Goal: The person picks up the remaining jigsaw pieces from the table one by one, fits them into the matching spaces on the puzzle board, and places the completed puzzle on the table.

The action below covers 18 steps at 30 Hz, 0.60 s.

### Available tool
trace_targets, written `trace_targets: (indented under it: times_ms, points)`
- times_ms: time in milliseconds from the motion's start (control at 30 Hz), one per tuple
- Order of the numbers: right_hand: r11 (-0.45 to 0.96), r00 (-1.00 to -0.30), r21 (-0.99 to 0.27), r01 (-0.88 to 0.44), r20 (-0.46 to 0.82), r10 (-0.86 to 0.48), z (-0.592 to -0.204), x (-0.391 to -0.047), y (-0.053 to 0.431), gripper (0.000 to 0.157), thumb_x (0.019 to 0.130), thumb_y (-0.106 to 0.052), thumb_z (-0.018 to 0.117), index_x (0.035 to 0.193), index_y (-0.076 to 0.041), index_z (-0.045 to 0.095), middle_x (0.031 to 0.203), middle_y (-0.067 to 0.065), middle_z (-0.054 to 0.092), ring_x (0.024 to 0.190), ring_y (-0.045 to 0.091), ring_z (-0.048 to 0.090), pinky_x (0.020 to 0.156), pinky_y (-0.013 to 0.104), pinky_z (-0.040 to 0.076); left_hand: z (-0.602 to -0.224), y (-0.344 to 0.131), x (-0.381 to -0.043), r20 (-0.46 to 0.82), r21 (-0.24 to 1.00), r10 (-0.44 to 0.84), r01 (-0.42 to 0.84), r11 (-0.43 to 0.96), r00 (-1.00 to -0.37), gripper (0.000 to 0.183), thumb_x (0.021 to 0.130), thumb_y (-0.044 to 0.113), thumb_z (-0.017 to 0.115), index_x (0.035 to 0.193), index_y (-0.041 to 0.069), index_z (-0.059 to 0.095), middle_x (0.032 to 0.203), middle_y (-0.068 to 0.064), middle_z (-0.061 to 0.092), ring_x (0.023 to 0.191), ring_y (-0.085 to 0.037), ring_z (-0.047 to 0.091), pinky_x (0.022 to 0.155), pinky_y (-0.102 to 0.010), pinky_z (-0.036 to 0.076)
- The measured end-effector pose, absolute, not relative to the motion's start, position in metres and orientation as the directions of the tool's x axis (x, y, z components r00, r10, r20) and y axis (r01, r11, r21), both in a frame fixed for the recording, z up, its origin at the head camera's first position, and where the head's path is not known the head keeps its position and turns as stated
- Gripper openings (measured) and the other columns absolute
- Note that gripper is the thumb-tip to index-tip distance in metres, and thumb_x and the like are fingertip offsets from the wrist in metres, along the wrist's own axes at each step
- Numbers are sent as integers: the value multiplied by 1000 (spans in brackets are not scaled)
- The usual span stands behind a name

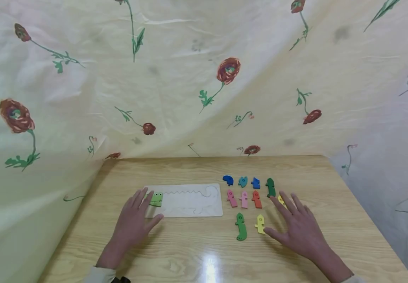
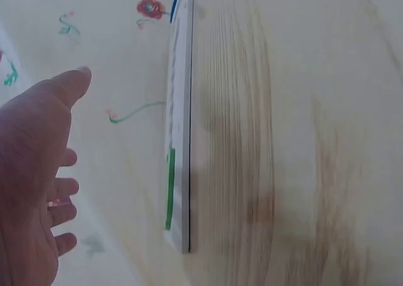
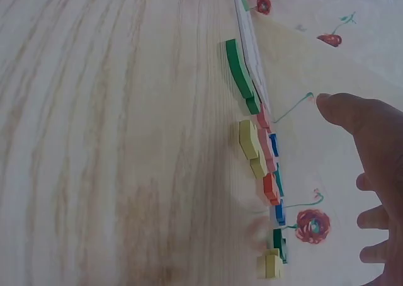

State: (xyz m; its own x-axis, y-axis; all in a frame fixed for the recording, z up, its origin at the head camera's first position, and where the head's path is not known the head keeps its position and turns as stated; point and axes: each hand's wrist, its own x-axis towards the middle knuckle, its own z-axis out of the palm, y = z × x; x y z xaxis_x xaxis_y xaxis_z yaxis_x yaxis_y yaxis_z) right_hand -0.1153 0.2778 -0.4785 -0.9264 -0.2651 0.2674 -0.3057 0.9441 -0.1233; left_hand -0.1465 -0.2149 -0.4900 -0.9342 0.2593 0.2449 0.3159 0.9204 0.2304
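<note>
Left grip (image 1: pixel 133 220) spread apart, right grip (image 1: pixel 301 230) likewise, white board (image 1: pixel 189 203) lying lengthwise left to right

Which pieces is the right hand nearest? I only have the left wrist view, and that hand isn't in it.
Observer: In the head view, the right hand is nearest two yellow pieces.
Operator: I see just the edge of the green piece on the board. What is on its top?
Observer: The green piece has two eyes on it, like an animal's face.
Operator: Which loose piece lies nearest the person?
Observer: A long green one with a rounded, foot-like end.
</note>
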Motion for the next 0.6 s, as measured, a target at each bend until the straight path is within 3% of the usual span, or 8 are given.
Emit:
trace_targets:
  times_ms: [267, 600]
  points:
    - [929, -925, -185, -321, 273, -265, -486, -116, 277, 94, 82, -65, 75, 153, -11, 47, 155, 24, 44, 142, 50, 38, 110, 65, 35, -497, -231, -160, 261, 391, 244, 333, 858, -934, 79, 94, 49, 70, 154, 4, 44, 160, -19, 38, 143, -44, 38, 111, -66, 34]
    - [902, -951, -335, -272, 239, -198, -492, -114, 274, 87, 84, -56, 79, 152, -11, 47, 149, 24, 50, 133, 49, 49, 95, 69, 48, -499, -241, -170, 132, 531, 172, 216, 819, -976, 73, 94, 39, 74, 151, 1, 47, 161, -22, 36, 144, -47, 34, 113, -66, 33]
